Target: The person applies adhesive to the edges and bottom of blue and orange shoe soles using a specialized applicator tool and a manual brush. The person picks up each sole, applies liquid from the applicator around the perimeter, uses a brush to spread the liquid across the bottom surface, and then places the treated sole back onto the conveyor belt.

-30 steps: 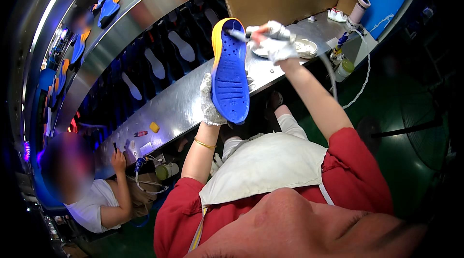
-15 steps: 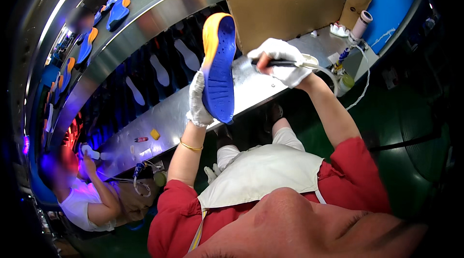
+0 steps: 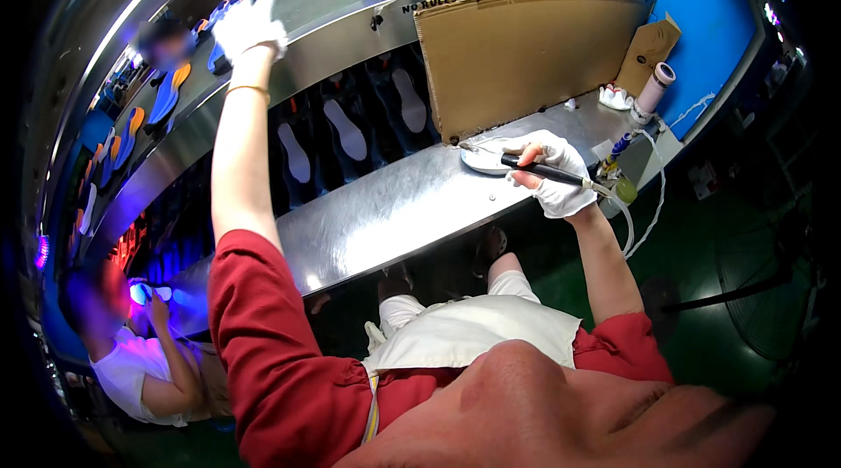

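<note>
My left hand, in a white glove, reaches far out to the belt at the upper left. It is over a blue insole there; blur and glare hide its fingers, so whether it grips anything is unclear. My right hand, gloved with thumb and fingertip bare, is closed around a black corded pen-like tool. The tool's thin metal tip points left, above a whitish oval piece on the metal bench.
The belt carries several blue and orange insoles. Below, pale soles stand in a dark rack. A cardboard sheet, pink bottle and white cord are at the right. A co-worker sits at left.
My left hand has moved up and left to the belt, and the blue-orange insole it held upright is no longer there. The right hand has lowered slightly toward the bench with the tool.
</note>
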Tool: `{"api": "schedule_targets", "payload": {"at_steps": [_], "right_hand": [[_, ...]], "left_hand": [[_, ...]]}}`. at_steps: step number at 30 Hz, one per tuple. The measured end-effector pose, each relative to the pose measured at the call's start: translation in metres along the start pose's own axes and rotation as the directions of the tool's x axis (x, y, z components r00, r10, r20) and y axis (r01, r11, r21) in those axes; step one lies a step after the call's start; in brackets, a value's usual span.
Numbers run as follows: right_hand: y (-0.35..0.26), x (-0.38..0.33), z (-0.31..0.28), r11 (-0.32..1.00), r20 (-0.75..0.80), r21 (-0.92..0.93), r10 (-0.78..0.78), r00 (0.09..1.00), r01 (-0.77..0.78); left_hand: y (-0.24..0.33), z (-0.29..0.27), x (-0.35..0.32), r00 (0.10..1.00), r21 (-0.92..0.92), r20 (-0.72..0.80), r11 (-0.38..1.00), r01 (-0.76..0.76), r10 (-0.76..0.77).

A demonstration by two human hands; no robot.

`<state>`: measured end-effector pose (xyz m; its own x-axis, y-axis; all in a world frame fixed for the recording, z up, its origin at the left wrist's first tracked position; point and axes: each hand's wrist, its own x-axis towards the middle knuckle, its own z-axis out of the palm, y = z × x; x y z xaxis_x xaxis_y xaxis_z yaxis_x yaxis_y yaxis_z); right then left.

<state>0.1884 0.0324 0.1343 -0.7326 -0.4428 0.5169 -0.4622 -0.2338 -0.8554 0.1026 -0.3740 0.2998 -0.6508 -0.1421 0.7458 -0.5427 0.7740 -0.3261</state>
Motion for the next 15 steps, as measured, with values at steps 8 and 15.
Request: {"api": "schedule_targets", "payload": {"at_steps": [8,15], "right_hand": [[0.021,-0.012,0.028,0.997,0.054,-0.038,0.068,0.996,-0.066],[0.013,-0.028,0.040,0.990,0.067,0.019,0.141,0.988,-0.143]], "left_hand": [[-0.072,0.047,-0.029,0.960,-0.554,0.134,0.822,-0.131,0.244],[-0.111,-0.011,-0.111,0.992,-0.756,-0.102,0.642,-0.129,0.079]]}}
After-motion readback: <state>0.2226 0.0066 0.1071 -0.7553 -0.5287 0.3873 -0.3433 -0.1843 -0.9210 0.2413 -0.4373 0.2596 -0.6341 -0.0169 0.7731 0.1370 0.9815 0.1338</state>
